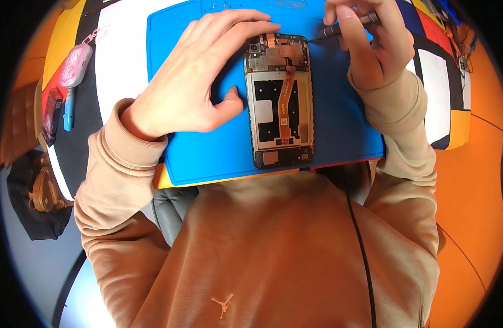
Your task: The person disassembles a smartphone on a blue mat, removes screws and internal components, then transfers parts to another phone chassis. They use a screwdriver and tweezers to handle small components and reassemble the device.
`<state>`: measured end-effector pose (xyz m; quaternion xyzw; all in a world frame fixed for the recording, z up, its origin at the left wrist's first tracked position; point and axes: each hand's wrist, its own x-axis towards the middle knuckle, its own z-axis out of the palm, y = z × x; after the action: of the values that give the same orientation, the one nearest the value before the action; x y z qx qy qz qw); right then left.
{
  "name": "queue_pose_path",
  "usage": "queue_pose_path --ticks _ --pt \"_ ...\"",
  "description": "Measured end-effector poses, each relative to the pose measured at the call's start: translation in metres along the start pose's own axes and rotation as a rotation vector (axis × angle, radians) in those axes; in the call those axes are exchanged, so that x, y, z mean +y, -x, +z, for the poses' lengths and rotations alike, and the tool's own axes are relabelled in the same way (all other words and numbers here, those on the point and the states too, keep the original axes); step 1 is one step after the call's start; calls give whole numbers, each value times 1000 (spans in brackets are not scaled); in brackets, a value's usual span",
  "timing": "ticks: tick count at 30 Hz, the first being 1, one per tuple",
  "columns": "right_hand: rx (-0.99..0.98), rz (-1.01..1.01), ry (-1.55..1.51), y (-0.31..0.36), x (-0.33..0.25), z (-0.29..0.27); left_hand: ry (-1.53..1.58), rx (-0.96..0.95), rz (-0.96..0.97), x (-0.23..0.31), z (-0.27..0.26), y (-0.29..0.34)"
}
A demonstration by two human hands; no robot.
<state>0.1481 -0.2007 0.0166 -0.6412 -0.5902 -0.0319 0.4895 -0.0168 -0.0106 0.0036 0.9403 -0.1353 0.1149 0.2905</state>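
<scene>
An opened smartphone (265,112) lies on a blue work mat (207,156), its inside facing up. An orange ribbon cable (285,112) runs down its middle, and a camera module sits at its upper left. My left hand (199,76) is at the phone's upper left, fingers stretched past the top corner and thumb apart beside the left edge. My right hand (377,46) is closed around a slim, dark pen-shaped tool (330,31). Its tapered tip is at the phone's upper right corner; whether it touches is hard to tell.
A pink-and-clear case (76,64) with a strap, a blue pen-like item (69,109) and a small dark box (52,115) lie on the left of the table. Tools and wires (464,46) are at the far right. A black cord (359,240) hangs down in front of me.
</scene>
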Motion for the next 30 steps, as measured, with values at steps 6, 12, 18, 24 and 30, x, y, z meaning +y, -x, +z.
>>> queue_pose_path --ticks 6,12,18,24,30 --pt "55 59 -120 -2 -1 5 73 20 79 4 1 -8" --pt "87 387 -302 0 -13 8 74 -159 75 1 -10 -3" --pt "-27 512 -603 1 -8 15 -8 -88 165 -5 3 1" --pt "95 185 -500 3 2 19 -116 -17 73 1 3 2" --pt "311 -30 -178 0 18 3 -264 79 -71 10 6 6"
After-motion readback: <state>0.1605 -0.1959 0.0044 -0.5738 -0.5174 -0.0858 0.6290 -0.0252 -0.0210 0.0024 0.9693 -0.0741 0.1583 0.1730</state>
